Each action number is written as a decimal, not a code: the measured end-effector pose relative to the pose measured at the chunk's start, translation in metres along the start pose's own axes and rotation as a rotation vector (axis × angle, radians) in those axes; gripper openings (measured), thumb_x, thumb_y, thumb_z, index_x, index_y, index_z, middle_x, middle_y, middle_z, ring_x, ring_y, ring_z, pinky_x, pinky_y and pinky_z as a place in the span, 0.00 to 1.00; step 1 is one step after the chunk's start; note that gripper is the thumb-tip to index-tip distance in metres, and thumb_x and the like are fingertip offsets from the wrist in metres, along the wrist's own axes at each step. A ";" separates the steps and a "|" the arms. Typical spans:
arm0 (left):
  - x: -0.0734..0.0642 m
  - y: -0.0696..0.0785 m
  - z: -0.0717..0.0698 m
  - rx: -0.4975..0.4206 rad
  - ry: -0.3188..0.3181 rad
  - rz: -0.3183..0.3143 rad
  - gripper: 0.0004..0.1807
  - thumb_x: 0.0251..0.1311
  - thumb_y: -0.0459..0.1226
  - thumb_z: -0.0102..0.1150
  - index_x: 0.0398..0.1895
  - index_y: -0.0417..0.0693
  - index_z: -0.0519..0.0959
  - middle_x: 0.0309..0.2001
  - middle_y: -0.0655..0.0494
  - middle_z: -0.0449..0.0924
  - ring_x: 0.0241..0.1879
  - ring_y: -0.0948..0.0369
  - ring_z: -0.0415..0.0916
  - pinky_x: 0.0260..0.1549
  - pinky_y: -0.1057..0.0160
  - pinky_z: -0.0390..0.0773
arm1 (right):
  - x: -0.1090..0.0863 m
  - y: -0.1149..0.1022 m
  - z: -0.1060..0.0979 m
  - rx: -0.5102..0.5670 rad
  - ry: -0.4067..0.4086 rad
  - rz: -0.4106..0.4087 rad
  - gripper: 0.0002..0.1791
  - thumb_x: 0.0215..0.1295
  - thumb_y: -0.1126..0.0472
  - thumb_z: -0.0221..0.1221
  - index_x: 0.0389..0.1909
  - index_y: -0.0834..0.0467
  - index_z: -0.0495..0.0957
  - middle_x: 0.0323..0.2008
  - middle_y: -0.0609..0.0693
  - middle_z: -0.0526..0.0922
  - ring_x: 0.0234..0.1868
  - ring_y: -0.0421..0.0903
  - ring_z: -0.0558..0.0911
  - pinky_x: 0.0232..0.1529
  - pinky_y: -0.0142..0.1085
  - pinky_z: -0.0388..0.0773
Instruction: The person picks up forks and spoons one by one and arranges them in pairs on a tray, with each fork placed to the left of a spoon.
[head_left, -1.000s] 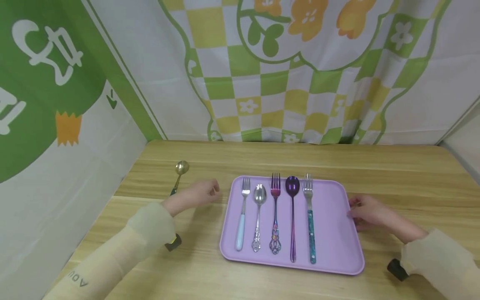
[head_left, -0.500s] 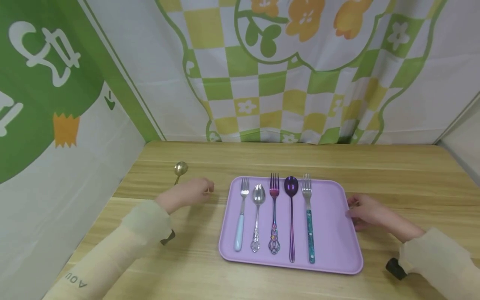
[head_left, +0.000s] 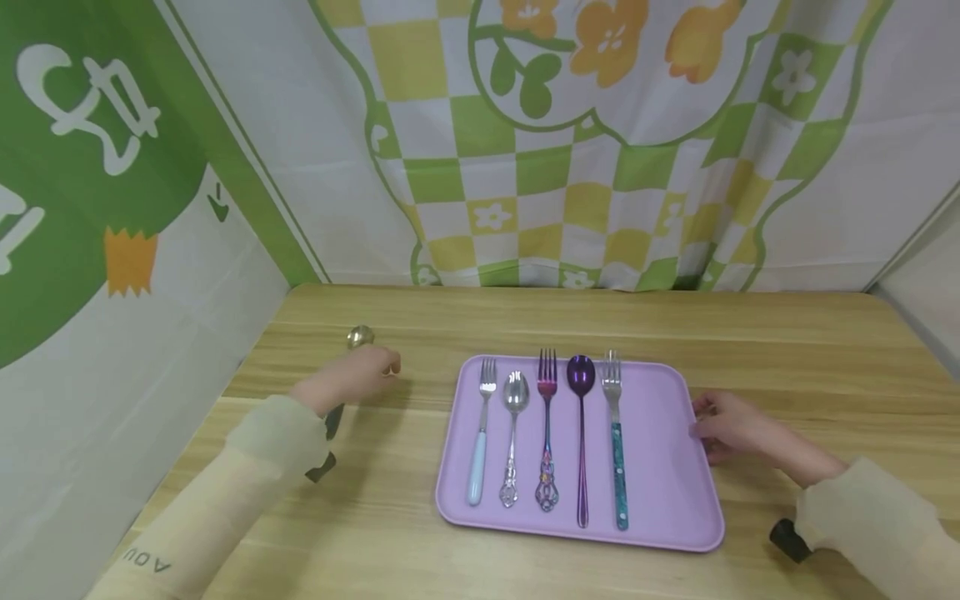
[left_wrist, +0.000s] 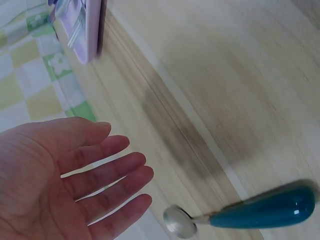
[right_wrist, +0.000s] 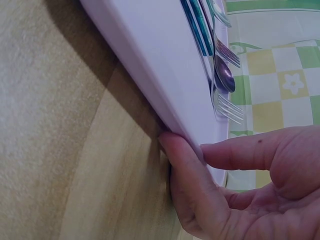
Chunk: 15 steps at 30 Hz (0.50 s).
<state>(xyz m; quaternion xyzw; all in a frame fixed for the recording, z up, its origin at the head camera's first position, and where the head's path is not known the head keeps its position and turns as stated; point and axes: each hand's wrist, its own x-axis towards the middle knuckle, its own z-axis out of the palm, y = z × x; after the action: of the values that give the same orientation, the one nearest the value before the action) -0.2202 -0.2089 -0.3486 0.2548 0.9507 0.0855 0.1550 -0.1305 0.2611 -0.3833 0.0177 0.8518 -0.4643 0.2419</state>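
Observation:
My left hand (head_left: 347, 377) hovers over the table at the left, with nothing in it; its fingers are nearly straight in the left wrist view. Close to it lies a spoon (left_wrist: 262, 209) with a gold bowl and a thick dark teal handle. My right hand (head_left: 733, 425) pinches the right rim of a lilac tray (head_left: 667, 475) between thumb and fingers. Across the tray lie, left to right, a fork with a pale blue handle (head_left: 477, 471), an ornate silver spoon (head_left: 515, 392), an iridescent fork (head_left: 547, 387), a purple spoon (head_left: 581, 377) and a fork with a teal handle (head_left: 619, 475).
The tray and the loose spoon rest on a wooden table (head_left: 360, 533). A checked green and yellow curtain (head_left: 540, 175) hangs behind its back edge. Another printed cloth (head_left: 150, 333) borders the left side.
My left hand has moved left, away from the tray and over the spoon with the teal handle. My right hand stays at the tray's rim; the cutlery has not visibly moved.

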 end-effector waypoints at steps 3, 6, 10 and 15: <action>-0.001 -0.006 0.000 -0.002 0.022 -0.027 0.13 0.60 0.34 0.51 0.43 0.31 0.73 0.42 0.38 0.77 0.40 0.48 0.76 0.42 0.51 0.80 | 0.001 0.001 0.001 -0.004 0.000 -0.002 0.21 0.57 0.72 0.50 0.47 0.81 0.57 0.31 0.60 0.75 0.27 0.45 0.78 0.28 0.39 0.84; -0.001 -0.013 0.000 0.018 0.044 -0.064 0.13 0.59 0.34 0.51 0.42 0.32 0.74 0.40 0.39 0.78 0.38 0.49 0.77 0.39 0.52 0.80 | 0.002 0.001 0.001 -0.005 -0.002 -0.008 0.21 0.56 0.72 0.49 0.46 0.81 0.57 0.30 0.60 0.76 0.27 0.45 0.78 0.28 0.38 0.84; -0.002 -0.021 0.001 0.050 0.072 -0.106 0.12 0.58 0.35 0.52 0.39 0.33 0.74 0.37 0.41 0.78 0.35 0.50 0.76 0.35 0.53 0.81 | 0.002 0.003 0.001 0.007 -0.003 -0.014 0.20 0.56 0.72 0.49 0.46 0.81 0.57 0.29 0.59 0.76 0.26 0.45 0.78 0.28 0.39 0.84; -0.006 -0.029 0.001 0.055 0.088 -0.147 0.13 0.57 0.35 0.53 0.39 0.32 0.73 0.37 0.40 0.78 0.34 0.50 0.76 0.33 0.53 0.81 | 0.002 0.004 0.001 0.028 -0.006 -0.015 0.19 0.55 0.72 0.49 0.45 0.80 0.57 0.29 0.58 0.75 0.26 0.44 0.78 0.27 0.38 0.84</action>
<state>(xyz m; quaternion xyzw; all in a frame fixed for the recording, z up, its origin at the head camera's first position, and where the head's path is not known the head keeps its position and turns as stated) -0.2283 -0.2363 -0.3555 0.1842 0.9747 0.0589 0.1120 -0.1312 0.2617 -0.3877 0.0134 0.8446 -0.4781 0.2407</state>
